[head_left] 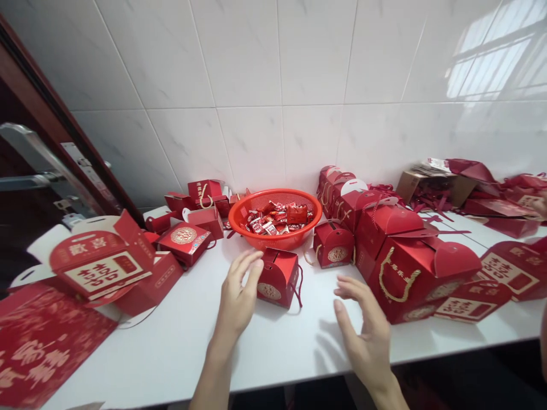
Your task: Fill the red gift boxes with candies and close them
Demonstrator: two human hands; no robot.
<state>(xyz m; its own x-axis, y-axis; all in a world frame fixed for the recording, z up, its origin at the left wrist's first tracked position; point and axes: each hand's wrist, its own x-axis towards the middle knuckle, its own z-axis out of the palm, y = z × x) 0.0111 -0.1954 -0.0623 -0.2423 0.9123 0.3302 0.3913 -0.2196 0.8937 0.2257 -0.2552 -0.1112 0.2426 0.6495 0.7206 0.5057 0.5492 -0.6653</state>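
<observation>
A small red gift box (278, 276) with a gold round emblem and a dark red cord stands closed on the white table in front of me. Beside its left side is my left hand (240, 287), fingers extended and slightly curved; whether the fingertips touch the box I cannot tell. My right hand (363, 330) hovers over the table to the right of the box, thumb and fingers apart, holding nothing. Behind the box sits a red plastic basket (239, 228) with wrapped sweets (282, 216) in it. A similar closed box (334, 245) stands just right of the basket.
A row of larger red boxes (421, 273) with gold rope handles runs along the right. Red boxes and cartons (102, 256) pile up on the left, near a door handle (25, 136). A brown carton (410, 188) with red ribbons stands at back right, below the tiled wall (248, 68).
</observation>
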